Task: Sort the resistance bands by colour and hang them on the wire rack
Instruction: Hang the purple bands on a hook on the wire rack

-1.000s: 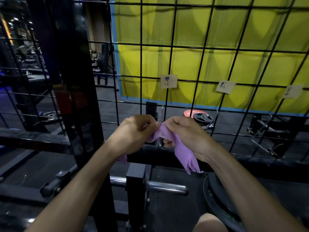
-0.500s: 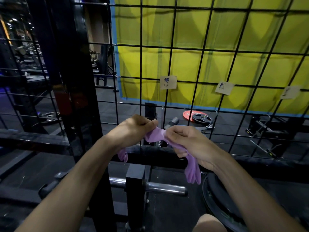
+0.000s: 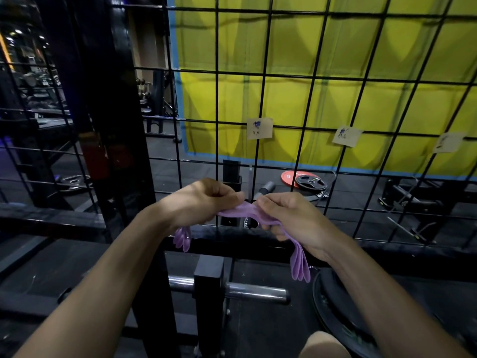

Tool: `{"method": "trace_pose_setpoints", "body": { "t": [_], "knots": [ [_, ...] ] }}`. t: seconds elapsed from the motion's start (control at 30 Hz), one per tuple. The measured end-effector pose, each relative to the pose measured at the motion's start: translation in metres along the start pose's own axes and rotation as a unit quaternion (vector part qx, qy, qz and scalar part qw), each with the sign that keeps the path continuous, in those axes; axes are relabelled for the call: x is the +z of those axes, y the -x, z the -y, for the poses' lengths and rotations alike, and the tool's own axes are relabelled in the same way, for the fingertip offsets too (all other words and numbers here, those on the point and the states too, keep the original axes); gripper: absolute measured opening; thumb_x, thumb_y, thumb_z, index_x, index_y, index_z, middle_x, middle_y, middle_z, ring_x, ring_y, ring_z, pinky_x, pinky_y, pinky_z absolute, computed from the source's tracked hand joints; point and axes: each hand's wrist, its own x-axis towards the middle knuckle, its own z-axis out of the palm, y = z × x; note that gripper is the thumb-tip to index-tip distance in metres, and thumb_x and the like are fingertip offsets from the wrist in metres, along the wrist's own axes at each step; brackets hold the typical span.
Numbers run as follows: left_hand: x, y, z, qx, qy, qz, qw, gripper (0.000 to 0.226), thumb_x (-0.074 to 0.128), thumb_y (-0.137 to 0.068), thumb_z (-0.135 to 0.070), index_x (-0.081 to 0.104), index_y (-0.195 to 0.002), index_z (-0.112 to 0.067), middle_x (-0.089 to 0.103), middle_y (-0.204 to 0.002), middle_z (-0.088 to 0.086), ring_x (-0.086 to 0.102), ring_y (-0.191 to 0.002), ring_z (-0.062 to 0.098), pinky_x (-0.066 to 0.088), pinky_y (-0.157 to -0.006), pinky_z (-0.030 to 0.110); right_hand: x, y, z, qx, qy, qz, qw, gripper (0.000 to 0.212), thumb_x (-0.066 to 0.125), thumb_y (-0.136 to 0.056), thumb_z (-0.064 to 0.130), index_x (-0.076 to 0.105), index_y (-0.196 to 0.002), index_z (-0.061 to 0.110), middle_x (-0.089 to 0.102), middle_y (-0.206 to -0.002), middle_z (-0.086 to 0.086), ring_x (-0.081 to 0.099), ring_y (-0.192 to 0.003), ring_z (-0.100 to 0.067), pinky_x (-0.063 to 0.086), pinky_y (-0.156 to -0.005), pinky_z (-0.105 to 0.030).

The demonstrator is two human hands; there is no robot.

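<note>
A bundle of purple resistance bands stretches between my two hands in front of the black wire rack. My left hand grips one end, with short loops hanging below the wrist. My right hand grips the other end, and longer loops dangle down past that wrist. Three small paper labels hang on the rack: one at the centre, one further right, one near the right edge. No band hangs on the rack.
A black steel frame post stands left of the rack. Below my hands a chrome bar pokes from a black upright. A large black weight plate lies at lower right. Red and black plates lie on the floor behind the rack.
My hands have drawn slightly apart, pulling the purple bands out flatter between them. The loops on the right hang lower than before.
</note>
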Motion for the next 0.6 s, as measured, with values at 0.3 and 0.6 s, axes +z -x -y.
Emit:
{"method": "trace_pose_setpoints", "body": {
  "t": [0.3, 0.6],
  "knots": [
    [0.007, -0.005, 0.004, 0.042, 0.002, -0.089, 0.995, 0.044, 0.057, -0.101, -0.033, 0.062, -0.082, 0.006, 0.043, -0.052, -0.009, 0.032, -0.042, 0.003, 0.025, -0.041, 0.014, -0.012, 0.001, 0.011, -0.008, 0.019, -0.016, 1.0, 0.014, 0.068, -0.094, 0.026, 0.073, -0.102, 0.016, 0.078, -0.097, 0.003, 0.07, -0.094, -0.007, 0.051, -0.091, -0.026],
    [0.007, -0.011, 0.009, 0.096, -0.075, -0.186, 0.975, 0.031, 0.059, -0.097, -0.043, 0.068, -0.08, -0.019, 0.056, -0.059, -0.005, 0.045, -0.054, 0.008, 0.038, -0.054, 0.03, 0.009, -0.004, 0.015, -0.059, -0.015, -0.121, 0.991, 0.007, 0.063, -0.097, 0.011, 0.068, -0.093, 0.014, 0.069, -0.074, 0.001, 0.061, -0.064, -0.013, 0.053, -0.06, -0.028]
  ]
}}
